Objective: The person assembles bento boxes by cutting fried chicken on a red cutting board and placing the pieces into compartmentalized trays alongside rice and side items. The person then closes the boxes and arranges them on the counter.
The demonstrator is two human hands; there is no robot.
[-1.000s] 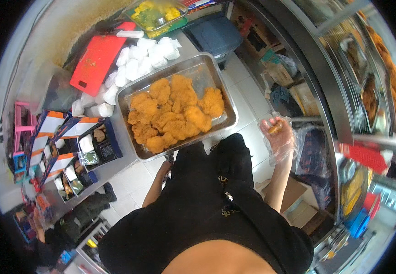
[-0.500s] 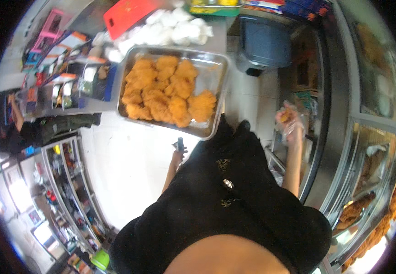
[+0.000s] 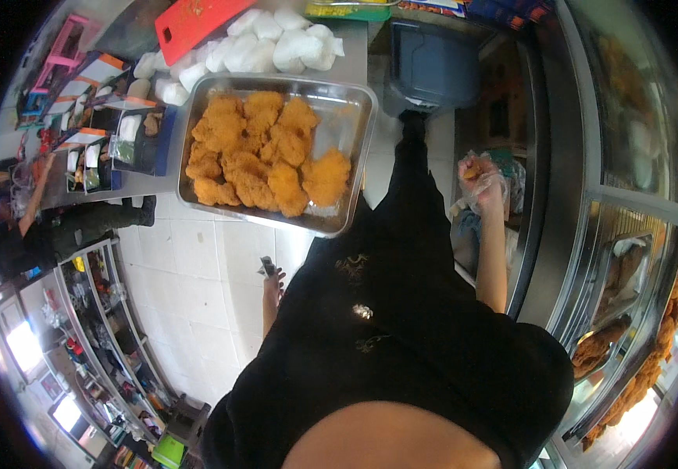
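Clothing point(image 3: 401, 320), black, fills lower middle, nearest the camera. Left hand point(image 3: 273, 286): low over pale floor tiles point(image 3: 187, 258), fingers curled on a small grey object point(image 3: 267, 266); kind unclear. Right hand point(image 3: 483, 186): out to the right, in a clear plastic glove point(image 3: 494, 202), fingers bent in loosely on a small golden-brown piece point(image 3: 472, 173), exact contact blurred by the plastic. Metal tray point(image 3: 342, 129) ahead, left of centre, tilted in view, near corner meeting the clothing's outline. Orange-brown breaded pieces point(image 3: 247, 160) heaped in its left and middle, one at the right; both hands apart from it. Beyond: white bundles point(image 3: 300, 51) along the tray's far side, red board point(image 3: 190, 27) behind, dark lidded bin point(image 3: 437, 66) to the right. Filled boxes point(image 3: 89, 160) on counter, left. Glass case point(image 3: 647, 203) with browned food, far right. Co-worker point(image 3: 81, 227) in dark clothes, far left; loaded rack point(image 3: 108, 313) below.
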